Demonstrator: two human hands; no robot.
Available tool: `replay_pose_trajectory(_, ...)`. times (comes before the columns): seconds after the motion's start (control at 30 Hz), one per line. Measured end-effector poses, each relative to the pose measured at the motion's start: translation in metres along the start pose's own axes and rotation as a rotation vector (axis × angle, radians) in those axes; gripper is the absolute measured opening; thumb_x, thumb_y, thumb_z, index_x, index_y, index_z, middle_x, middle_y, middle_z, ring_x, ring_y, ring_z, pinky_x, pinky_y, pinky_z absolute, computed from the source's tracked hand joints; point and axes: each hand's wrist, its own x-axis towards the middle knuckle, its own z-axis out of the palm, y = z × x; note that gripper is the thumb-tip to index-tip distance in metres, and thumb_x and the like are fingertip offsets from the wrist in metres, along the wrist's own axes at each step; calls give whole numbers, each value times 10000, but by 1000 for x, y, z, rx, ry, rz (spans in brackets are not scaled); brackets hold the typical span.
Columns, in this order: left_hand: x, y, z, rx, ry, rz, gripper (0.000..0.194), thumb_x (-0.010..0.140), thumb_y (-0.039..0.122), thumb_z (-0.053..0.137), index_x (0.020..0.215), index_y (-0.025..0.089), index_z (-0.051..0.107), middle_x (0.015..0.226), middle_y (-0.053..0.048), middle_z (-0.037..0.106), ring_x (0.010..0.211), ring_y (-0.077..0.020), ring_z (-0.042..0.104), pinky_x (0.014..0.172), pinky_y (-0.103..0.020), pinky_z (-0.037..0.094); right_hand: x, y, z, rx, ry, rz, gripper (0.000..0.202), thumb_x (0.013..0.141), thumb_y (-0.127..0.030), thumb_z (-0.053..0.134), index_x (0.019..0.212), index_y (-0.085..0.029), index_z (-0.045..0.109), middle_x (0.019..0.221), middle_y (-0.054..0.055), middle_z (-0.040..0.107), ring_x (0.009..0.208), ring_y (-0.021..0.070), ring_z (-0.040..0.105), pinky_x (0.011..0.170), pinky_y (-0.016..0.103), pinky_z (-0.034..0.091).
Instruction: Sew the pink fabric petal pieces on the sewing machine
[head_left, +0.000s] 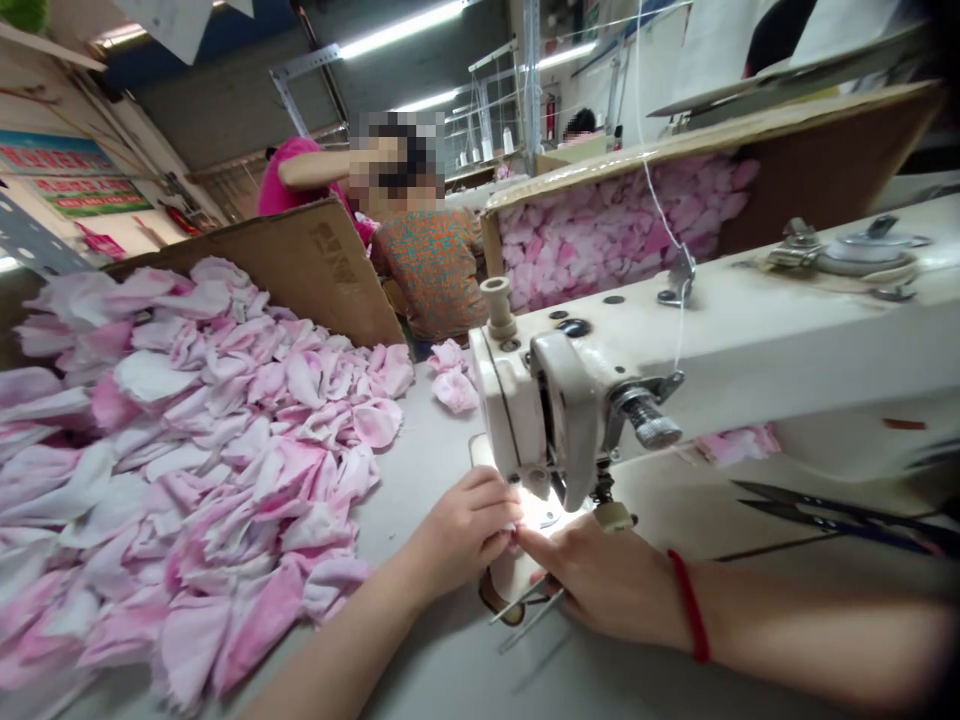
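Note:
My left hand (pixel 469 525) has its fingers pinched together beside the lit needle area of a white sewing machine (pixel 517 400). At its fingertips a small bit of pale pink fabric (pixel 514 536) shows, mostly hidden. My right hand (pixel 611 572), with a red cord on its wrist, curls under the machine head. Its index finger reaches to the left fingertips. Out of the right palm stick two thin metal prongs of what look like tweezers (pixel 534 620), pointing left. The needle and presser foot are largely hidden by glare and fingers.
Left of my hands lies a big heap of pink-white fabric pieces (pixel 247 450) against a cardboard sheet (pixel 300 260). Black scissors (pixel 832 515) lie at right. Two fabric puffs (pixel 454 378) sit behind the machine. A box of pink pieces (pixel 615 225) and co-workers (pixel 431 275) are beyond.

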Motion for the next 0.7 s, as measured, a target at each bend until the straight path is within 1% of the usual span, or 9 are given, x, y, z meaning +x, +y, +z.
replay_pose_trajectory(0.1,-1,12,9,114,-2,22,145,846,157,420,845,179,563,777,-13,619,787,-160,515,789,-336,401,-1,0,3,18,8,-59,198,727,-108,469,902,-168,540,666,13,611,578,156,542,452,279,231)
replay_pose_trajectory(0.23,-3,26,18,168,13,-59,209,894,213,379,816,165,566,739,-26,597,752,-153,512,750,-309,422,-10,10,15,14,138,-166,137,779,-89,413,780,-163,529,632,3,578,508,135,485,465,297,233)
replay_pose_trajectory(0.3,-4,27,21,125,30,-113,177,875,212,409,819,170,573,756,-33,598,739,-154,517,697,-281,439,-13,16,18,28,208,-115,148,795,-115,410,735,-170,534,603,3,574,502,131,482,479,294,241)
replay_pose_trajectory(0.37,-4,26,20,80,49,-179,141,832,168,444,828,182,585,775,-34,602,731,-153,525,659,-262,447,-13,22,19,53,223,-36,138,780,-131,437,703,-178,543,579,1,581,500,127,491,488,286,246)
replay_pose_trajectory(0.4,-4,25,19,66,45,-215,142,806,144,462,841,189,592,784,-32,605,733,-154,530,650,-258,450,-13,24,19,58,215,-16,129,769,-127,449,712,-181,552,586,-1,590,504,126,500,489,284,246)
replay_pose_trajectory(0.47,-3,25,17,56,-4,-285,185,760,109,492,869,205,605,802,-27,607,754,-162,538,657,-264,455,-13,23,19,59,178,-36,148,754,-122,468,838,-173,578,636,-1,613,528,131,518,486,286,247)
replay_pose_trajectory(0.57,-2,27,18,56,-122,-352,253,732,77,494,915,212,604,867,-31,599,811,-179,540,711,-299,459,-15,15,22,7,153,-72,364,743,-138,488,1106,-113,510,693,15,621,535,145,516,471,299,247)
replay_pose_trajectory(0.63,-2,30,21,57,-145,-360,241,752,67,466,905,202,594,867,-35,589,801,-179,537,718,-314,459,-16,10,22,-36,118,-63,425,730,-141,494,1152,-89,480,690,28,618,531,152,509,465,303,248)
replay_pose_trajectory(0.7,-3,31,28,67,-124,-345,196,796,84,431,863,191,582,815,-34,581,759,-176,530,690,-317,460,-17,8,20,-22,65,-31,398,718,-128,489,1115,-119,506,693,27,617,550,153,516,476,299,261)
